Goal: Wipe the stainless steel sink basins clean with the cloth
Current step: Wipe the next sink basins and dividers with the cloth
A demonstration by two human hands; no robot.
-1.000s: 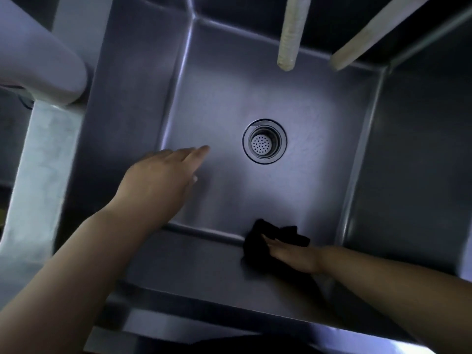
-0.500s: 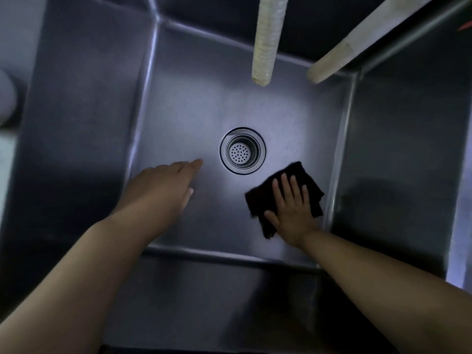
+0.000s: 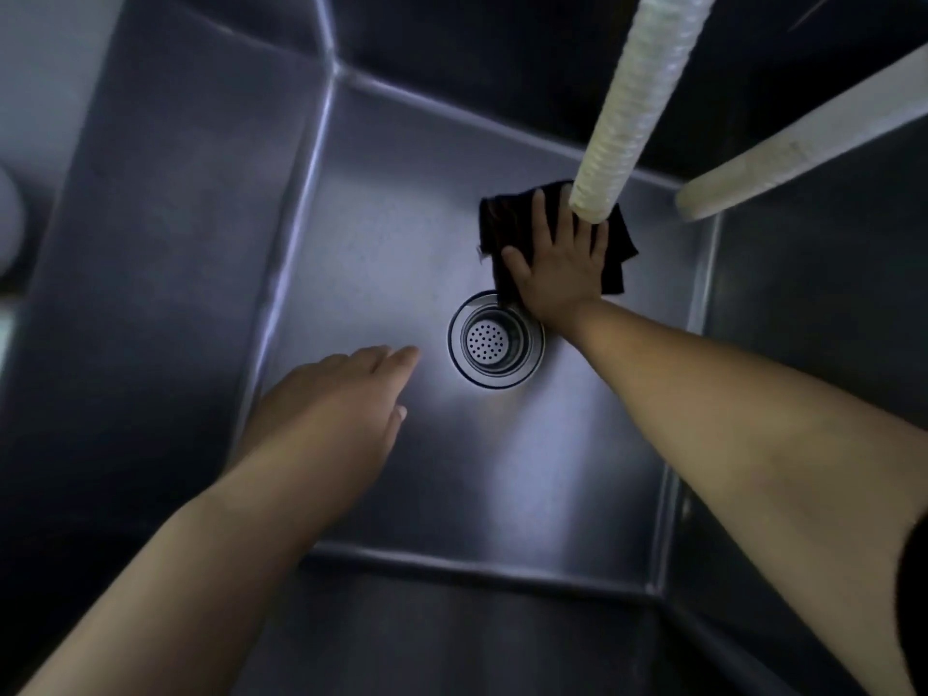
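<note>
You are pressing the black cloth flat under spread right-hand fingers beyond the drain — walls seemingly remaining, left hand idling open.

Black cloth: crumpled, spread flat on basin floor, just beyond drain, near back wall. Steel sink basin: deep, square, dull grey sheen on floor.

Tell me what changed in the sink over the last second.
The right hand slid the black cloth from the near wall, across the basin floor past the drain, to the far side under the ribbed hose. It stayed pressed flat on the cloth throughout. The left hand stayed open and empty, left of the drain.
</note>
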